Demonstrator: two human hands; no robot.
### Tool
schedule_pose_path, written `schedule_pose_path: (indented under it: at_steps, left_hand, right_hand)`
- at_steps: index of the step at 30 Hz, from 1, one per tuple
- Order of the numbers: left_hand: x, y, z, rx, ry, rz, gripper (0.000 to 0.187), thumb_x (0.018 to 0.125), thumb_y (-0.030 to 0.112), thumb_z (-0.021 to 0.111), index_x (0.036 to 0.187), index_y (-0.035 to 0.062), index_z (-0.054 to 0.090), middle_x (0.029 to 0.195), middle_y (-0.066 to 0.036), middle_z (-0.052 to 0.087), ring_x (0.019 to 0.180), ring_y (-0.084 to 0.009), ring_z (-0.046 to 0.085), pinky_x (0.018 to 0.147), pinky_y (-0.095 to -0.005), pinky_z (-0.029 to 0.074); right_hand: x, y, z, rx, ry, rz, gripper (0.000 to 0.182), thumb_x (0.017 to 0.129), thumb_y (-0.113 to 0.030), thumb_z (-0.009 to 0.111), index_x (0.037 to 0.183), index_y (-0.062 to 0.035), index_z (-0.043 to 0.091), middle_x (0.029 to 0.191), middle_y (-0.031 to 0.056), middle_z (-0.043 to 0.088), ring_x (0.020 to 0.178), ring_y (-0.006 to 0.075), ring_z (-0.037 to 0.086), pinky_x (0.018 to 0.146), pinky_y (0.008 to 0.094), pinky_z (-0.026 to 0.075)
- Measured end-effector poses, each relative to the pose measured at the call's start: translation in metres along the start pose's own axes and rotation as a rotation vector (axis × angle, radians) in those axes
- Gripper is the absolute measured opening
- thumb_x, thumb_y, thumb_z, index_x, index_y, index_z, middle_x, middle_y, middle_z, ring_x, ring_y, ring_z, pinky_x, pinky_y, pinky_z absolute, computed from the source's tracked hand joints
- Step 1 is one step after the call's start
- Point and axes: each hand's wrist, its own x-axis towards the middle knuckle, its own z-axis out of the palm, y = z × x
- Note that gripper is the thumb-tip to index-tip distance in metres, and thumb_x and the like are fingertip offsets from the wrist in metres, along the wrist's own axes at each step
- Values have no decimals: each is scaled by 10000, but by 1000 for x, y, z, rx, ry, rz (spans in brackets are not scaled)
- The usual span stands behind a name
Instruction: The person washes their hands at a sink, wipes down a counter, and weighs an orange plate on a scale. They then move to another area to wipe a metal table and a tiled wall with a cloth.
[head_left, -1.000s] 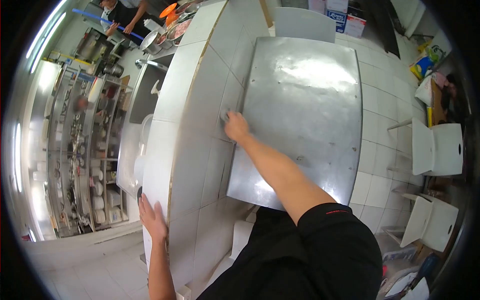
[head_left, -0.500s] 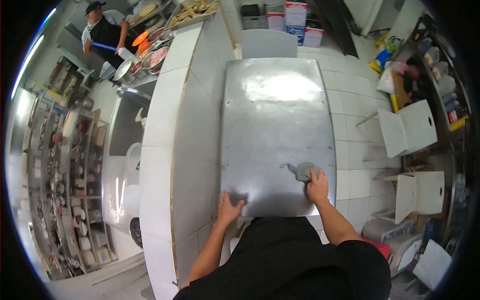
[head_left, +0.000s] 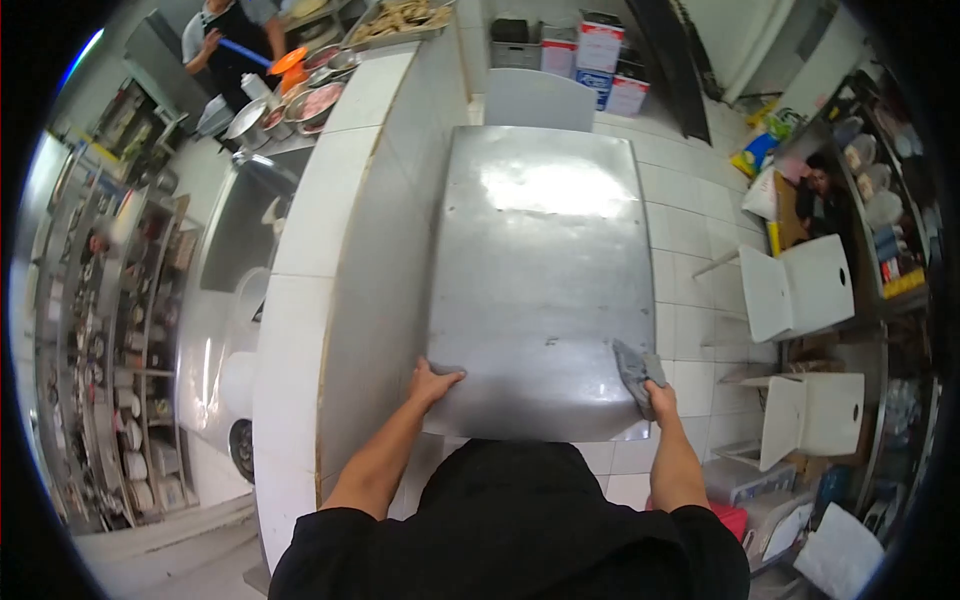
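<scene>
A bare metal-topped table (head_left: 540,275) stands straight in front of me, with bright glare across its far half. My left hand (head_left: 432,383) grips the table's left edge near the close corner, thumb on top and fingers over the side. At the opposite edge, my right hand (head_left: 661,400) is closed on a crumpled grey cloth (head_left: 632,370). The cloth drapes over the right rim of the tabletop, partly between hand and metal. Some of my right fingers are hidden below the edge.
A tiled half wall (head_left: 345,260) runs along the table's left. White chairs (head_left: 805,290) stand at the right, another chair (head_left: 540,98) at the far end. Beyond the wall are bowls of food (head_left: 315,105) and a person in an apron (head_left: 235,50). Another person (head_left: 822,195) is at right.
My right hand has slid the cloth from the tabletop to its right edge. My left hand has shifted up along the left edge and closed on it. The view has moved a little.
</scene>
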Motion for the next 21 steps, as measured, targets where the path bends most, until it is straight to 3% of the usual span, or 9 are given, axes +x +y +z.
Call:
schedule_pose_path:
  at_steps: [7,9,12,14,15,17,18,20,21]
  left_hand:
    - [-27,11,28,24,-238,-1,1373,580,569,843,1502,-100,76,1449,-308,397,1338,-392,432,1100,-384,375]
    - [-39,19,41,32,-260,14,1377,583,572,840,1499,-108,68,1453,-310,391,1339,-394,430,1105,-381,369]
    - [-36,18,68,-15,-322,45,1377,612,570,825,1489,-127,25,1448,-321,390,1340,-380,435,1111,-377,358]
    - [-24,19,74,30,-447,142,1120,671,545,803,1444,-98,309,1429,-296,435,1307,-377,472,1064,-405,407]
    - [-22,30,65,32,-444,140,1120,671,545,803,1444,-98,309,1429,-296,435,1307,-377,472,1064,-405,407]
    - [-18,85,20,443,-600,484,967,725,525,772,1422,-40,410,1309,-281,557,1222,-380,548,1028,-411,441]
    - [-28,122,-6,494,-466,427,768,773,499,741,1323,-1,545,1257,-257,600,1178,-389,575,988,-435,472]
    - [-49,181,-73,324,-61,655,672,842,419,685,1330,-14,523,1257,-253,598,1166,-389,582,977,-455,479]
    - [-57,201,-104,163,162,754,640,840,417,662,1345,47,531,1359,-217,544,1250,-375,525,1051,-440,419]
  right_hand:
    - [29,7,-28,-113,128,-38,682,706,-305,695,1249,81,548,1113,215,648,1008,312,628,874,384,482]
    - [19,-8,-40,-145,193,-29,794,706,-321,686,1356,73,457,1237,311,582,1157,386,585,993,413,441]
    - [-1,-39,-37,-356,370,-47,770,763,-243,623,1418,68,365,1320,316,516,1210,390,542,1044,410,406]
    - [-11,-50,-23,-321,468,-105,728,786,-204,589,1423,62,359,1340,314,495,1230,393,521,1063,410,389]
    - [-16,-57,-14,-284,563,-168,688,809,-164,556,1428,57,353,1361,311,475,1251,395,500,1083,411,372]
    - [-25,-75,17,-117,524,-289,662,817,-149,544,1419,58,362,1352,301,487,1257,390,495,1088,411,365]
    - [-33,-82,34,40,487,-396,636,825,-134,532,1410,60,371,1343,291,499,1263,386,490,1093,412,358]
    - [-49,-103,85,58,345,-458,599,833,-141,532,1387,52,413,1332,257,524,1255,352,502,1081,395,365]
    - [-77,-131,102,173,162,-453,619,826,-157,545,1393,52,416,1357,248,512,1272,348,489,1080,392,363]
